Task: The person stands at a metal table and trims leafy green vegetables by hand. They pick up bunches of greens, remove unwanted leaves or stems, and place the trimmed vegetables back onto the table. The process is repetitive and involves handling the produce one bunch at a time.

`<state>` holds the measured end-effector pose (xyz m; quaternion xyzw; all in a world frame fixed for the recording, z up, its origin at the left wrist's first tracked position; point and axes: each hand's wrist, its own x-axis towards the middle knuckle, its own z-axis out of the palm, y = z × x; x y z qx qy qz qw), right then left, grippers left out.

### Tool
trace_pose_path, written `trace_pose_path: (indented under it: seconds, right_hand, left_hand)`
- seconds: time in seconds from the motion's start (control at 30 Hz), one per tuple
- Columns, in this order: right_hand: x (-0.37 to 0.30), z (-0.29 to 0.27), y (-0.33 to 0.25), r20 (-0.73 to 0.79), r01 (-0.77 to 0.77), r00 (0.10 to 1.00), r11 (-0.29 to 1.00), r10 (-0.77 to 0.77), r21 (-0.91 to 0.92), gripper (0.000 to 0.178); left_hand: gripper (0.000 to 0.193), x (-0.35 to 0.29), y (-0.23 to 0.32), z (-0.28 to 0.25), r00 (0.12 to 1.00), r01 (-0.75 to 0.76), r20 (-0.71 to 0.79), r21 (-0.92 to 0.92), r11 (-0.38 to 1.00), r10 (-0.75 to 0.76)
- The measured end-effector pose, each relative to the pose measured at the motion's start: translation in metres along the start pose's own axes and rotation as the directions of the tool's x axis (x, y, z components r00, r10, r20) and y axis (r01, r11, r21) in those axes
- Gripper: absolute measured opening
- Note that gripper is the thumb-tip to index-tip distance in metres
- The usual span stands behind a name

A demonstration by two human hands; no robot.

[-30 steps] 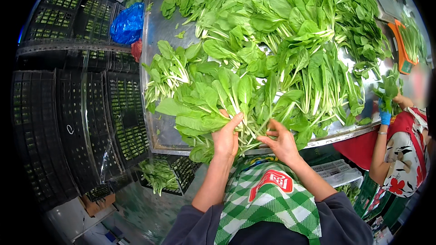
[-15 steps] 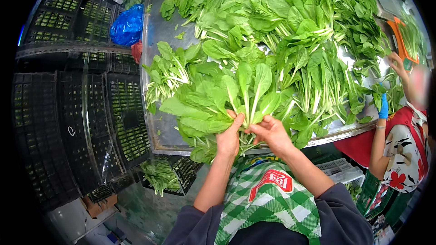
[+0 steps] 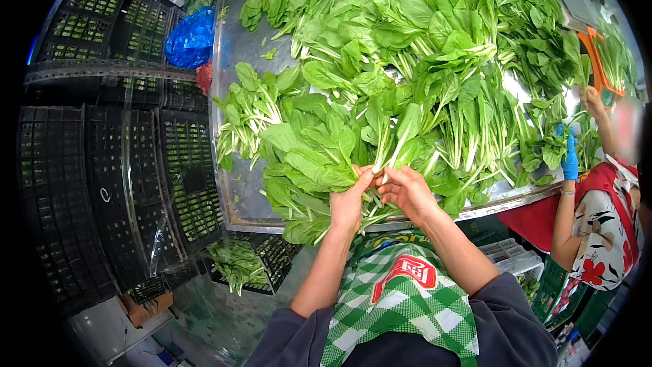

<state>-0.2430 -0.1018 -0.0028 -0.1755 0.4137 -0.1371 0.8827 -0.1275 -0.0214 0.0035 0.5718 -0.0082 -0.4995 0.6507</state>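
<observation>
Near the metal table's front edge, my left hand (image 3: 348, 205) is closed round the stalks of a bunch of leafy greens (image 3: 318, 155), whose broad leaves fan out away from me. Close beside it, my right hand (image 3: 410, 194) pinches a pale stalk with a long green leaf (image 3: 409, 126). The fingertips of both hands nearly meet at the stalk bases. More greens lie under and around my hands, with a small pile (image 3: 252, 112) of white-stalked ones to the left.
Large heaps of greens (image 3: 468, 122) cover the metal table (image 3: 234, 183). Black crates (image 3: 122, 183) stack at the left, by a blue plastic bag (image 3: 191, 37). A crate of greens (image 3: 238, 265) stands below. At right, a co-worker's blue-gloved hand (image 3: 569, 156) handles greens near an orange-framed thing (image 3: 589, 47).
My right hand has drawn slightly toward me, and the upright leaves between my hands have tilted and shifted right. The co-worker's gloved hand has moved, and another blue glove appears at the top edge.
</observation>
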Motion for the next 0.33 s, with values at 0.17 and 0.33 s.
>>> trace_pose_path:
  seconds: [0.17, 0.33]
  right_hand:
    - [0.006, 0.009, -0.01, -0.142, -0.035, 0.989, 0.999, 0.038, 0.023, 0.029]
    - [0.021, 0.003, 0.004, -0.094, -0.019, 0.995, 1.0, 0.017, -0.022, 0.021]
  left_hand:
    - [0.014, 0.002, -0.003, 0.002, 0.999, -0.019, -0.042, 0.118, 0.993, 0.024]
    - [0.014, 0.003, -0.006, -0.01, 0.997, -0.075, -0.019, 0.132, 0.988, 0.078]
